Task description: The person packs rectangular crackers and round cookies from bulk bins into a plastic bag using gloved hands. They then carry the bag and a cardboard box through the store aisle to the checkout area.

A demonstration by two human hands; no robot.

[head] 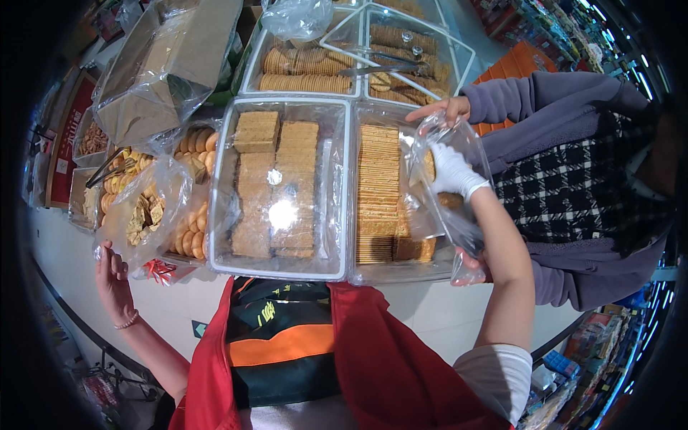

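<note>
My right hand, in a white glove, reaches inside a clear plastic bag and has its fingers on a biscuit. A person in a grey-purple jacket holds this bag by both sides. My bare left hand pinches the edge of another clear bag, which lies over a bin of round biscuits and has broken pieces showing through it. Between my hands is a lidded clear bin of stacked square biscuits. Rows of thin crackers fill part of the bin below my right hand.
Metal tongs lie across the far biscuit bins; black tongs rest at the left. A cardboard box in plastic stands at the back left. The other person stands close on the right. Store shelves line both sides.
</note>
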